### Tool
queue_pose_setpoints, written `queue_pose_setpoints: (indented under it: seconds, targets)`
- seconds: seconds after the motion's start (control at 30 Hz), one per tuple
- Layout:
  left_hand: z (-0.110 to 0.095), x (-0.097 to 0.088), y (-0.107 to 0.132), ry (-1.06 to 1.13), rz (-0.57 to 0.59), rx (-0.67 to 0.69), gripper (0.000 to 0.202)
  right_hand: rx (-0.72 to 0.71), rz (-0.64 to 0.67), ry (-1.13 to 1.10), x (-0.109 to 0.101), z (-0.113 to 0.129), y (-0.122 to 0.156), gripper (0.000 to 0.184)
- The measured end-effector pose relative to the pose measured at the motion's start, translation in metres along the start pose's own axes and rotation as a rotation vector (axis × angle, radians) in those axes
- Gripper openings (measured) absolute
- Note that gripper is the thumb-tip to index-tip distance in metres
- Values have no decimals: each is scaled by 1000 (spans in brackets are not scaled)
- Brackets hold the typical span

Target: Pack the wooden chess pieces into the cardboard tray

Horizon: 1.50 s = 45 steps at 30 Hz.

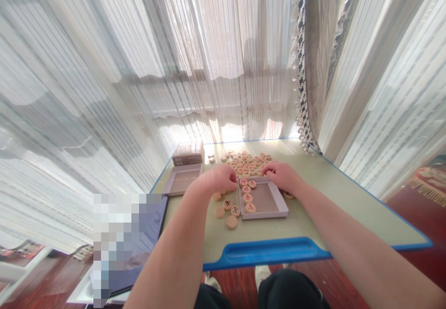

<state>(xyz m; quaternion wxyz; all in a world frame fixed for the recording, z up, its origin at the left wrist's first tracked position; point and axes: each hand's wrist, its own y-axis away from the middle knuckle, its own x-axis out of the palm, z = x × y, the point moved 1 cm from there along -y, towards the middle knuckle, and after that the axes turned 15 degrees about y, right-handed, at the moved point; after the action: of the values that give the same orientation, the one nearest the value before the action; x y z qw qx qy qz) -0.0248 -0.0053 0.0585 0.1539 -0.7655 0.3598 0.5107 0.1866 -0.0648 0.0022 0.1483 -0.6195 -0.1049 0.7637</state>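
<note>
Flat round wooden discs [245,189] line a shallow cardboard tray [270,203], centre frame. The left hand [221,179] and right hand [283,177] curl over others; I cannot tell if they grip any.

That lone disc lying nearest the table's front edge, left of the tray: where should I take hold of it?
Probably from above, grip the disc across its rim, left to right: it lies flat, with bare table on those sides and another piece close behind it.

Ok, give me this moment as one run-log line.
left hand curled over wooden discs left of tray | right hand at tray's far edge | tray holds a few discs | disc pile beyond tray
</note>
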Motion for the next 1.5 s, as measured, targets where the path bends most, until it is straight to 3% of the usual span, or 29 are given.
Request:
queue_pose_setpoints:
  seconds: [0.3, 0.4, 0.5, 0.6, 0.8, 0.97, 1.13, 1.3, 1.4, 1.5]
  targets:
    - [7, -3, -3, 7, -59, -69, 19, -7, -22, -13, 0, 0, 2, 25]
    - [8, -2, -6, -32, -143, -57, 21, -15, -61, -5, 1, -2, 2, 24]
    - [11, 5, -15, -72, -334, 35, 32, -12, -165, 32, 2, -5, 0, 25]
    - [15, 18, -28, -82, -418, 198, 38, 7, -218, 72, 5, -8, -3, 32]
    - [21, 33, -44, -68, -323, 190, 36, -23, -57, 75, 7, -6, -4, 42]
    - [23, 28, -43, -42, -369, 137, 39, -35, 23, 55, 3, -1, -2, 37]
    - [31, 28, -46, 36, -407, 96, 53, 24, -12, 7, 0, -1, -2, 33]
    - [30, 29, -47, 57, -292, 129, 43, 7, -48, 77, 3, -5, -5, 31]
    - [27, 28, -47, 52, -304, 95, 39, 3, -43, 103, 4, -7, -6, 31]
    - [24, 30, -48, 21, -348, 180, 41, 44, -68, 116, 3, -8, -6, 33]
